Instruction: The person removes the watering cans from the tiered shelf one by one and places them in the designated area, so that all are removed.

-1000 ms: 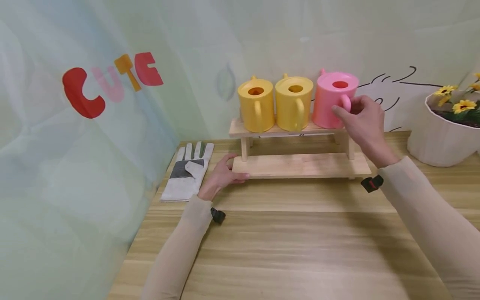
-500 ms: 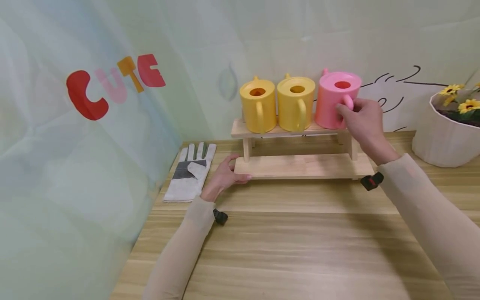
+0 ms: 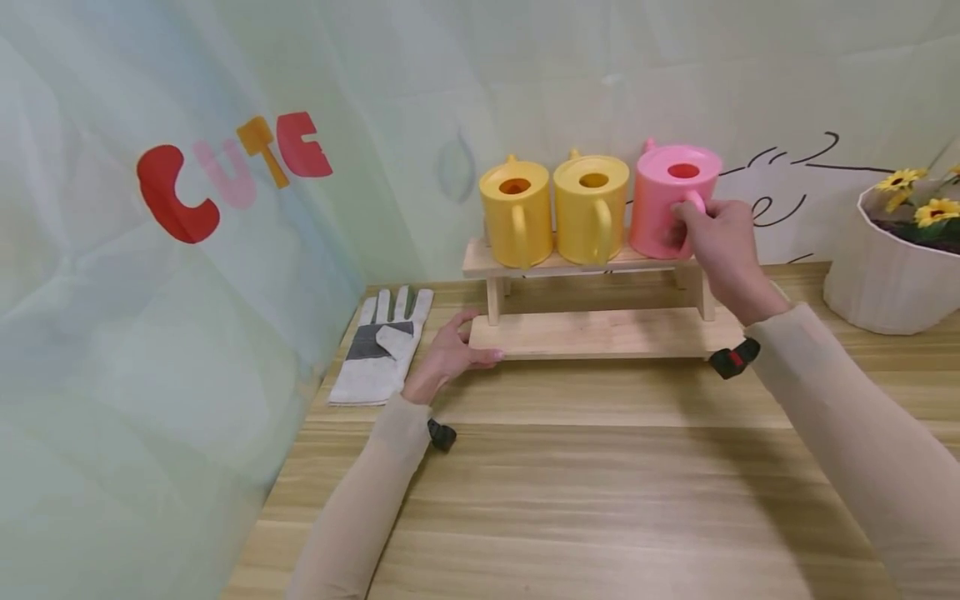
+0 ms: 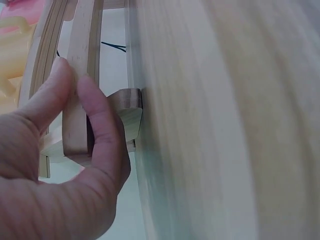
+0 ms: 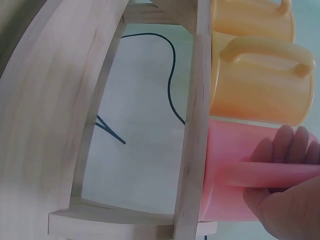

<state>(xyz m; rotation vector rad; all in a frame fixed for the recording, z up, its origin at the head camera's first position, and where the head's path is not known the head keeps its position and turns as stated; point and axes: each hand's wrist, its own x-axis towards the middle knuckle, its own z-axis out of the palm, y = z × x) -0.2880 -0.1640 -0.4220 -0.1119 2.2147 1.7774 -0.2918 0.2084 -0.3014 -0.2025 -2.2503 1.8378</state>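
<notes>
A two-tier wooden stand [image 3: 600,333] stands against the back wall. On its upper board, in a row, are two yellow watering cans [image 3: 495,217] and, at the right end, a pink watering can [image 3: 654,212]. My left hand [image 3: 452,352] grips the left end of the lower board, thumb and fingers on opposite faces in the left wrist view. My right hand [image 3: 722,243] holds the pink can's handle [image 5: 275,175]. In the right wrist view its fingers lie behind the handle, against the can's body. The pink can sits upright on the board.
A work glove [image 3: 378,346] lies on the wooden table [image 3: 570,500] left of the stand. At the right is a white pot [image 3: 885,275] with yellow flowers. Wall sheets [image 3: 420,100] stand close behind and on the left.
My right hand has moved in slightly around the pink can's handle, and its wrist has shifted a little left. The left hand keeps its grip on the stand. The cans stay in place.
</notes>
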